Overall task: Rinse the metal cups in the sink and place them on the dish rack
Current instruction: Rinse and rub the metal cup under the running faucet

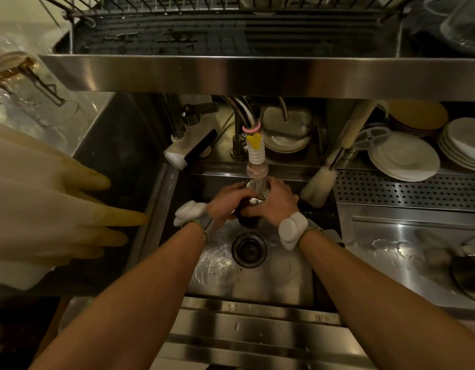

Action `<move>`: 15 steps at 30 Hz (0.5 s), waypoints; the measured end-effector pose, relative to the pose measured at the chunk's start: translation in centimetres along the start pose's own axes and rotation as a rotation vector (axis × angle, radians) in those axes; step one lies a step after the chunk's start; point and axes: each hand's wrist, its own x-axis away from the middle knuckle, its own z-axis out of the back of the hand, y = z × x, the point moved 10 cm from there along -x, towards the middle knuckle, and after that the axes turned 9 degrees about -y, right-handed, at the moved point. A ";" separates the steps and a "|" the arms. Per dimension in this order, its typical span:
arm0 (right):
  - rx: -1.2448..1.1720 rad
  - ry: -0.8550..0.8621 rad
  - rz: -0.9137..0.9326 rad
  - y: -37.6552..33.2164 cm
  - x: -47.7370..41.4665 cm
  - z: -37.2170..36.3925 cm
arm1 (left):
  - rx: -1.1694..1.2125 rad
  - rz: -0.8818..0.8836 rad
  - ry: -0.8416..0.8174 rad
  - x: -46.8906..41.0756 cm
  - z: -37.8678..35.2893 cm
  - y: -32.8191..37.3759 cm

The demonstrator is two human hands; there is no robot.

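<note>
Both forearms reach far over the sink (257,284); left hand (225,204) and right hand (277,200) clasp a metal cup (253,201) under the tap (256,156). Wet, rigid, probably slippery: grip the sides.

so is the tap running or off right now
Running. A stream falls from the tap nozzle into the metal cup held by both hands, and water ripples across the sink floor.

A metal cup (253,201) is sitting between the left hand (225,202) and right hand (277,200), under the faucet nozzle (256,158), over the sink (257,284). The drain (249,249) is lying at 6 o'clock of it. Plates (404,156) are stacking at 2 o'clock, a brush (319,185) at 3, gloves (52,198) at 9, and probably the dish rack (217,30) at 12.
</note>
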 end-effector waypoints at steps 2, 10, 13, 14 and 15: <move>-0.053 -0.001 0.015 0.0 -0.1 0.2 | 0.060 -0.052 0.125 0.2 1.7 0.7; -0.039 -0.033 0.004 -0.6 0.1 0.8 | -0.607 -0.270 0.667 3.8 7.9 9.7; -0.037 -0.040 0.016 -1.0 0.1 0.9 | -1.067 -0.198 0.620 2.9 6.8 12.5; -0.040 -0.042 0.021 -1.1 0.0 1.0 | -1.140 -0.168 0.592 2.4 6.9 12.9; -0.041 -0.047 0.023 -1.1 0.0 1.0 | -1.163 -0.152 0.590 2.1 7.3 13.3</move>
